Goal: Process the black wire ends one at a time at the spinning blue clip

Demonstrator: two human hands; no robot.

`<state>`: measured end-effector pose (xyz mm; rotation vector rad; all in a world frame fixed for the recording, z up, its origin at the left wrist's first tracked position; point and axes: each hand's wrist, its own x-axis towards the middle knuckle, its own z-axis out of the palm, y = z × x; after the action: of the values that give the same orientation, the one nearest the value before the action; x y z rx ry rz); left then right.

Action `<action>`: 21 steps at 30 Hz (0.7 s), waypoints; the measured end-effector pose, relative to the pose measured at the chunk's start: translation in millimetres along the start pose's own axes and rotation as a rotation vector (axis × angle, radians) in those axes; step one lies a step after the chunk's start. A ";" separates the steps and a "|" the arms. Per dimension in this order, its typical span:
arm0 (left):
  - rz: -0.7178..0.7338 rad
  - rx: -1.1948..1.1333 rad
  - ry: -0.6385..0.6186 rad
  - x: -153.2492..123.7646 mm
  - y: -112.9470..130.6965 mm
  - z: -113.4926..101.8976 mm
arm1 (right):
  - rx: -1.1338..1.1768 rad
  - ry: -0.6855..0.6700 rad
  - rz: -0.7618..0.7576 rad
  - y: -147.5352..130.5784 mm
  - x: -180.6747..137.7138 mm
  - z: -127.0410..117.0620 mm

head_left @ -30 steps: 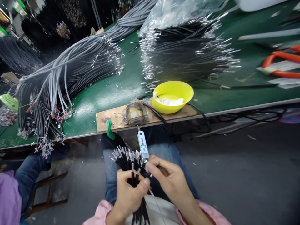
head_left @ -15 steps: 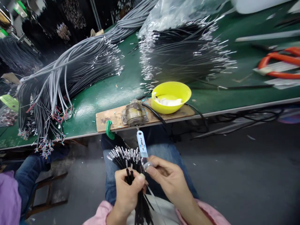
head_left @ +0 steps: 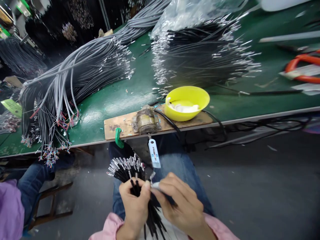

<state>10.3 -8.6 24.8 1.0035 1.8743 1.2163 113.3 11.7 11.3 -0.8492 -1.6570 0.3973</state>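
Observation:
A bundle of black cables (head_left: 153, 216) with stripped, silvery ends (head_left: 126, 165) stands upright in my left hand (head_left: 135, 200), its tips fanned out above the fist. Several cables are set apart between the thumb and forefinger. Close against the left thumb, my right hand (head_left: 178, 203) is closed in a pinch beside one cable's silvery end (head_left: 152, 175). A whitish covering or scrap (head_left: 155, 185) shows at its fingertips, which hide what they grip. Just beyond the hands, a light-blue slotted blade-like piece (head_left: 154, 153) sticks out from a small motor (head_left: 145, 120).
The motor sits on a wooden board (head_left: 111, 130) with a green clamp (head_left: 119, 137) at the green table's edge. A yellow bowl (head_left: 187, 115) holds white pieces. Behind lie black cables (head_left: 195, 60), grey cables (head_left: 67, 63) and orange-handled scissors (head_left: 291, 66). Another person's leg (head_left: 37, 180) is at left.
Both hands and the bundle have moved slightly left relative to the blue piece. My right fingers have come down beside the left thumb, and one silvery end now shows above them.

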 end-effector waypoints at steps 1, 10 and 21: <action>0.007 -0.020 -0.014 2.0 -1.4 -0.5 | 0.048 -0.034 -0.009 -2.4 -1.2 0.4; -0.005 -0.060 -0.092 -2.4 4.3 -4.7 | 0.397 0.050 0.528 7.9 3.8 3.1; -0.116 -0.241 -0.196 1.9 1.0 -2.5 | 0.322 -0.011 0.337 6.8 7.7 0.0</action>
<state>7.5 -7.7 26.3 0.8382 1.5706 1.1961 115.0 21.8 12.2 -0.8809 -1.4088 0.8786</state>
